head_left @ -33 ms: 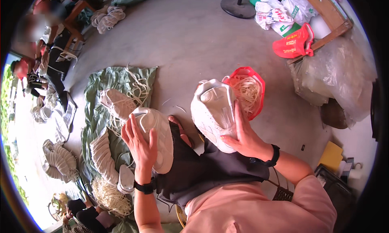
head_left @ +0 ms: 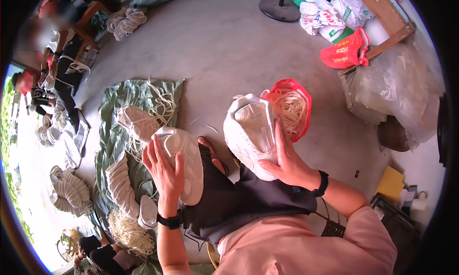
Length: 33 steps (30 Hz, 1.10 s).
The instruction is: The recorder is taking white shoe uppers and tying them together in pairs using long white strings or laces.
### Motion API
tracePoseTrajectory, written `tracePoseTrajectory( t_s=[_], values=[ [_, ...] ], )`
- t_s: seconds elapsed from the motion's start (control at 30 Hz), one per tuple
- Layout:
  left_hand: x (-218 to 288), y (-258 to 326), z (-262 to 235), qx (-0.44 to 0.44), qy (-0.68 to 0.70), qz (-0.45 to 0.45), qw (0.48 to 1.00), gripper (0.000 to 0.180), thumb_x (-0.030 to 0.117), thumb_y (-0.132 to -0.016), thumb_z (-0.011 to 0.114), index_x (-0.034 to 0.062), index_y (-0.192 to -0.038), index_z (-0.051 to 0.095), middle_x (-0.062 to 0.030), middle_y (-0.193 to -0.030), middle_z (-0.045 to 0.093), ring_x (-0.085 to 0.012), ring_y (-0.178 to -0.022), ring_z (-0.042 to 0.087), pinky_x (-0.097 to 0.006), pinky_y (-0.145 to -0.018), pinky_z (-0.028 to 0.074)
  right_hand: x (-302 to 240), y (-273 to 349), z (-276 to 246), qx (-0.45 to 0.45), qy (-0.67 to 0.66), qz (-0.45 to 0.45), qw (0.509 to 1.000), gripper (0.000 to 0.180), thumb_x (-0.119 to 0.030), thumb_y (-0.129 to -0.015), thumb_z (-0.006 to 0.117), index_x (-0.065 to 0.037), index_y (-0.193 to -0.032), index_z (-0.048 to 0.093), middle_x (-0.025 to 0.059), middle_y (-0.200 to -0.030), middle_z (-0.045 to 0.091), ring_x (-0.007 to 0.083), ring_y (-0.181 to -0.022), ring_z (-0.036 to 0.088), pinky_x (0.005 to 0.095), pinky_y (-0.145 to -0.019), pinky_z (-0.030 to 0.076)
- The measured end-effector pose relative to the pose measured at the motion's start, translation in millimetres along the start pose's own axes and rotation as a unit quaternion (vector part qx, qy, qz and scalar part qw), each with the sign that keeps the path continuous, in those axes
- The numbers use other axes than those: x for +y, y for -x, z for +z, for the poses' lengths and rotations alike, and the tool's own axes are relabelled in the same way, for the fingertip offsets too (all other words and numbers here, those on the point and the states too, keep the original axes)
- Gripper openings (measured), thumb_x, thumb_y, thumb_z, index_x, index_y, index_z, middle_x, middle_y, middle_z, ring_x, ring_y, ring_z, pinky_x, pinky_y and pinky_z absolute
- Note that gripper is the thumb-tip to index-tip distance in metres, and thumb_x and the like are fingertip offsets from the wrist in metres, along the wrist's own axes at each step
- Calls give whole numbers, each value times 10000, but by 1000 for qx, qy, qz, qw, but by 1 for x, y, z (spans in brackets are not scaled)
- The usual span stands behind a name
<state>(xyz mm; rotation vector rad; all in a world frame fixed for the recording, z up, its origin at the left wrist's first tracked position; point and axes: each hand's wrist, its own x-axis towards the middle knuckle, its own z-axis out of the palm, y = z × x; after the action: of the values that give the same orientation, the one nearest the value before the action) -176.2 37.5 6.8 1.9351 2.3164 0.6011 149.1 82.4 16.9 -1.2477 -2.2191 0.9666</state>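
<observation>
Two white shoe uppers are before me over my lap. My left hand (head_left: pixel 165 172), fingers spread, grips the side of the left white shoe upper (head_left: pixel 192 167) at my left thigh. By its side my right hand (head_left: pixel 289 160) holds the right white shoe upper (head_left: pixel 248 126) over my right knee, thumb near its lower end and fingers along its edge. Behind that upper stands a red container (head_left: pixel 306 100) with pale laces (head_left: pixel 291 107) inside. Another pale shoe upper (head_left: pixel 136 122) lies on a green woven sheet (head_left: pixel 112 103) to the left.
Stacked uppers (head_left: pixel 122 186) and a heap of laces (head_left: pixel 131 232) lie at my left. Other people (head_left: pixel 64 79) sit along the left side. A red bag (head_left: pixel 344 52), clear plastic (head_left: pixel 392 83) and a wooden frame (head_left: pixel 394 36) stand at the right. A black round base (head_left: pixel 279 11) is at the back.
</observation>
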Motion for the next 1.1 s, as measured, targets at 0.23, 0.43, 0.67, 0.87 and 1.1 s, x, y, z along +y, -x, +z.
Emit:
tracePoseTrajectory(
  t_s=[0.23,0.43,0.67,0.87,1.1],
  values=[
    [13,2,7,7,-36,-11,999,757,308,-881,603,28,-1493,257,-227,-1508,282,-428,-1409,196,-527,-1161,114,5,3,-9,-3,-11,6,1000,1031,-297,-869,678,102,-1470,-59,389,-1505,13,505,-1432,30,530,-1161,124],
    [25,7,-1,-4,-26,-26,999,785,306,-881,615,76,-1520,221,-204,-1567,187,-414,-1449,122,-537,-1159,98,20,6,-14,6,-89,-4,996,1013,-317,-886,674,68,-1489,-44,331,-1540,10,446,-1454,25,497,-1175,108],
    [49,10,-10,21,10,0,1000,788,251,-853,633,77,-1515,242,-179,-1571,201,-405,-1457,113,-535,-1163,98,31,7,-28,-12,-134,51,990,971,-272,-891,683,71,-1494,3,291,-1559,61,360,-1472,63,413,-1190,113],
    [95,2,-29,-14,104,86,991,594,62,-808,625,27,-1379,464,-175,-1438,451,-386,-1407,299,-503,-1150,213,26,3,-33,-4,-228,99,969,936,-220,-897,671,75,-1493,11,287,-1558,88,345,-1471,92,412,-1189,129],
    [145,-9,-2,-71,226,160,958,513,80,-852,619,4,-1343,491,-188,-1396,494,-389,-1361,376,-464,-1112,307,24,-5,-32,7,-134,56,989,969,-229,-863,707,88,-1484,33,311,-1546,99,377,-1466,91,421,-1183,150]
  ],
)
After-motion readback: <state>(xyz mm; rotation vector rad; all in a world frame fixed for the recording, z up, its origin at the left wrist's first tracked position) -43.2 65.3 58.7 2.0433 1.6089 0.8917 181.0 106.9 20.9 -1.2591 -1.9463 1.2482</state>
